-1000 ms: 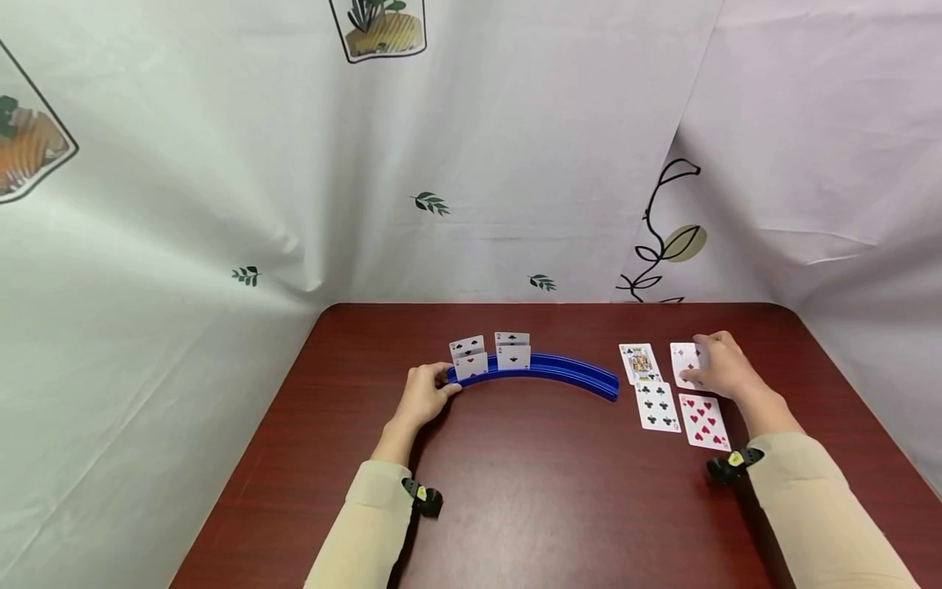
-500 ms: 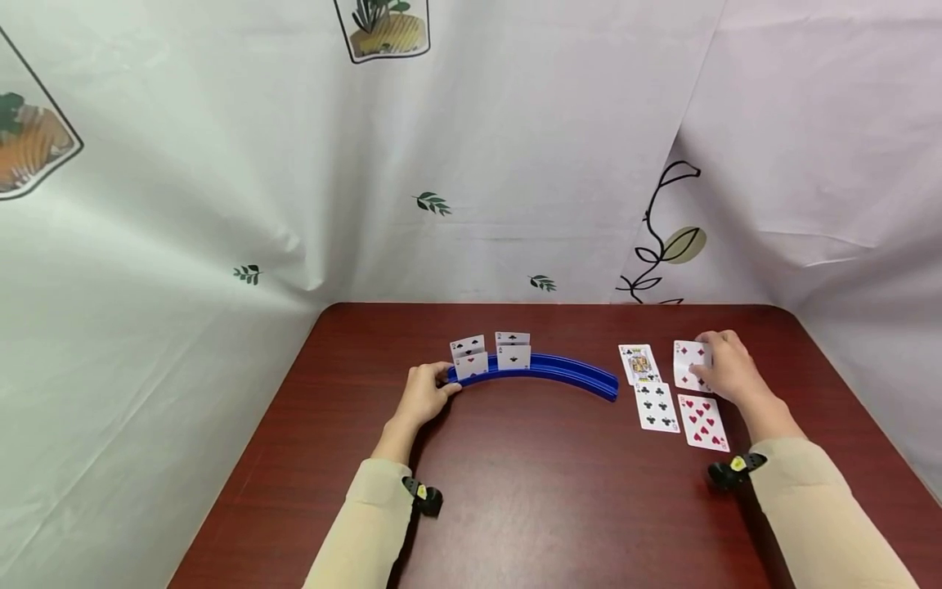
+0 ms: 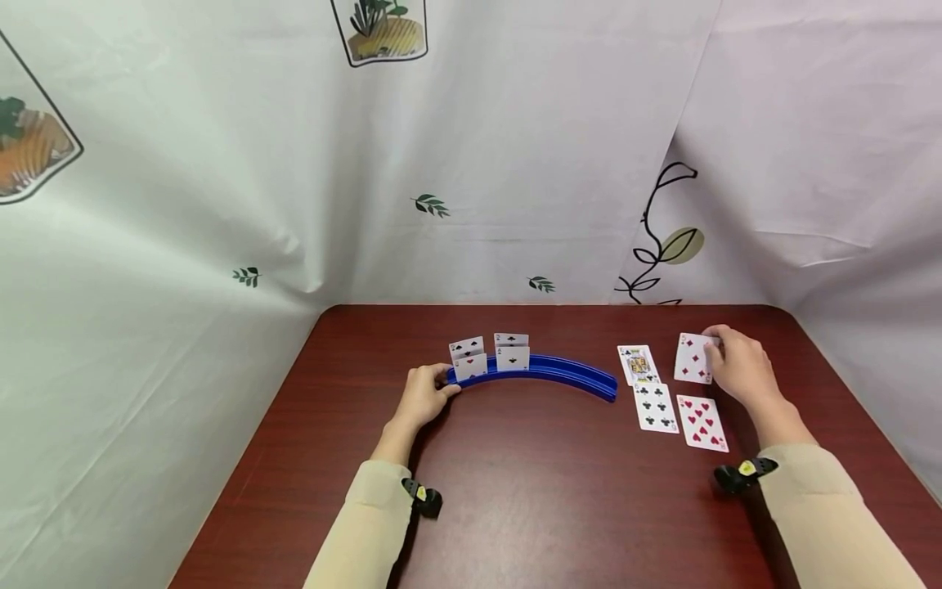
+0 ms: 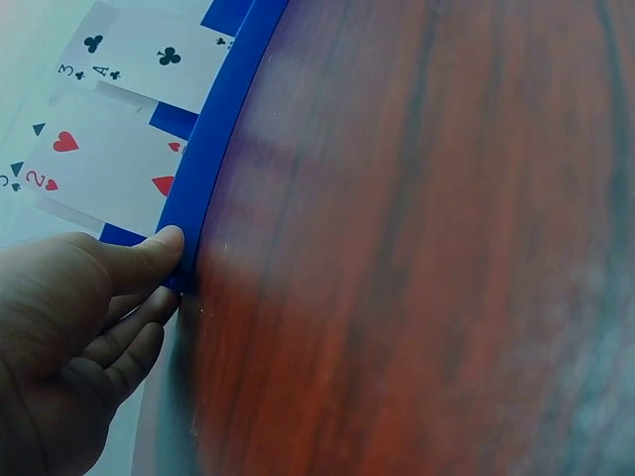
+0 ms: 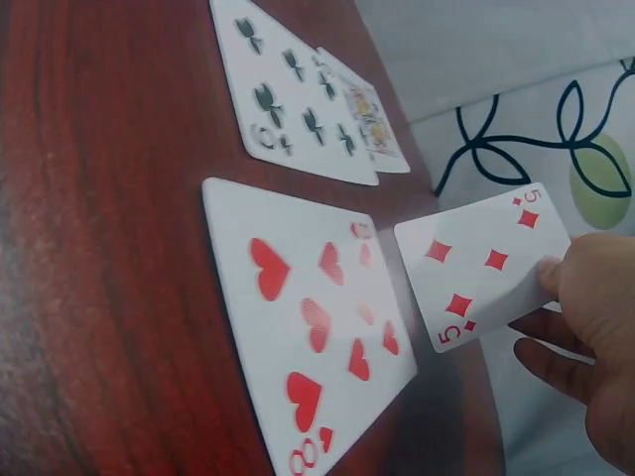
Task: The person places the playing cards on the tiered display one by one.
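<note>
Left hand: over here the left hand (image 3: 423, 394) grips the near-left end of the curved blue rack (image 3: 574, 372), thumb on the front edge.
Right hand: the right hand (image 3: 742, 368) pinches the five of diamonds (image 3: 690, 358) by its right edge, the card tilted up from the table (image 3: 559, 491), face showing.
Rack, left end: the two of hearts (image 4: 99, 164) stands in front of a black-suited card (image 3: 467, 345), possibly a spade; too little of it shows to be sure.
Rack, next along: the ace of clubs (image 4: 164, 59) stands before the three of clubs (image 4: 84, 45).
Lying face up: right of the rack, the six of clubs (image 3: 656, 408) overlaps a court card (image 3: 639, 365); the eight of hearts (image 3: 703, 424) lies beside the six, nearer me than the five.
Behind: pale cloth (image 3: 471, 147) with leaf prints.
</note>
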`<state>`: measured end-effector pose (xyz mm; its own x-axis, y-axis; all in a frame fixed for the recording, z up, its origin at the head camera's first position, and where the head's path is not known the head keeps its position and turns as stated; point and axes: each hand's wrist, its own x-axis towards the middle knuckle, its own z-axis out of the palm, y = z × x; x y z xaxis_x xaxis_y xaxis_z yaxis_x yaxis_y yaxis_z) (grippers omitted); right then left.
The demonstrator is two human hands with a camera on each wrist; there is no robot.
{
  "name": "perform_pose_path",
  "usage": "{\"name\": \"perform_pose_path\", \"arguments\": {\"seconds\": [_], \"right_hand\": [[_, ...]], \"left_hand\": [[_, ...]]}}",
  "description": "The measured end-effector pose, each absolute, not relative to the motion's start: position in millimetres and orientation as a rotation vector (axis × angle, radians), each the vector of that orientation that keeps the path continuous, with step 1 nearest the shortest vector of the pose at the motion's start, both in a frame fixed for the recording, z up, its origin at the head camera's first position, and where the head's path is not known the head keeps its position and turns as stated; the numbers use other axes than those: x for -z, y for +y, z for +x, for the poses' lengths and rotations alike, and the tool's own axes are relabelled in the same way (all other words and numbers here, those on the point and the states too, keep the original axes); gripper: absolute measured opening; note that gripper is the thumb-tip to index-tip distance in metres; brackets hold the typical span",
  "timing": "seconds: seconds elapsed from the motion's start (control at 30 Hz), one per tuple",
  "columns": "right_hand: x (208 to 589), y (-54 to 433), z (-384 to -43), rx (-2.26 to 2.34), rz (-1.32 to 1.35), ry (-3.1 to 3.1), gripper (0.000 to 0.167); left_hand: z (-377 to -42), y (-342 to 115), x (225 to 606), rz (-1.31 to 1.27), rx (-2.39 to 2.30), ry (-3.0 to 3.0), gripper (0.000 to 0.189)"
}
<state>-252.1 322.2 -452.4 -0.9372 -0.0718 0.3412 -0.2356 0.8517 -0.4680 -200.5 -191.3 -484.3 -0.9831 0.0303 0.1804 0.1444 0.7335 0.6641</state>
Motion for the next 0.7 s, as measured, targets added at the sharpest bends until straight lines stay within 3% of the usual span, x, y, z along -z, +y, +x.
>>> {"name": "perform_pose_path", "arguments": {"seconds": [0.7], "right_hand": [[444.4,301.4,-252.0,-0.822,0.358,-2.426,0.009]], "left_hand": [[-199.8,-191.2,484.9,-0.151,1.064,-2.769,0.033]]}}
